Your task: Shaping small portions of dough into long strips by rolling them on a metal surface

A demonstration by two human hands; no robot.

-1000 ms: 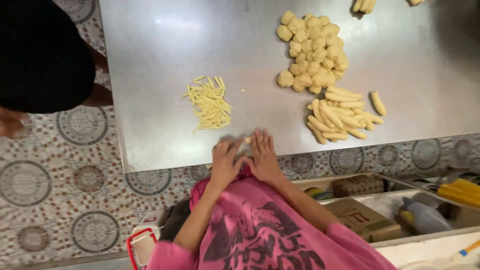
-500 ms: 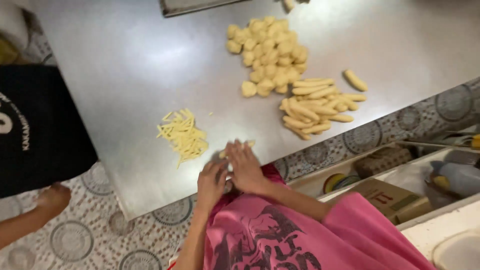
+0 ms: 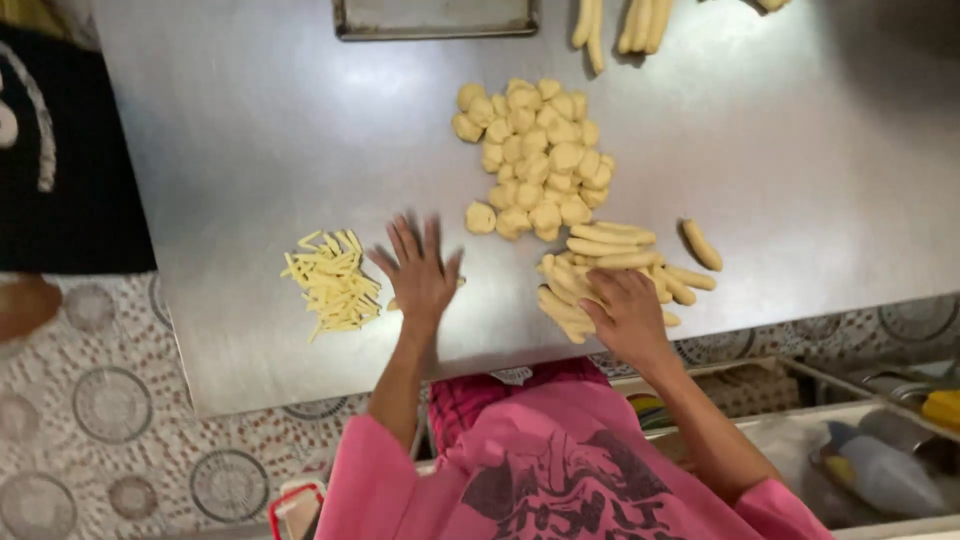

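Observation:
My left hand (image 3: pixel 420 272) lies flat on the steel table (image 3: pixel 250 150), fingers spread, over a thin strip of dough whose ends peek out at either side. My right hand (image 3: pixel 625 312) rests on a heap of short dough logs (image 3: pixel 610 240), fingers curled around one. Behind the logs sits a pile of small dough balls (image 3: pixel 535 155). A bunch of thin dough sticks (image 3: pixel 335 282) lies just left of my left hand. One log (image 3: pixel 702 245) lies apart at the right.
A metal tray (image 3: pixel 435 20) and several longer dough rolls (image 3: pixel 620 22) sit at the table's far edge. A person in black (image 3: pixel 60 150) stands at the left. A shelf with bottles (image 3: pixel 880 470) is at lower right, above the patterned floor (image 3: pixel 100 420).
My hands were pressed together at the table's near edge. They have parted: the left now lies flat on the table, the right has reached onto the log heap.

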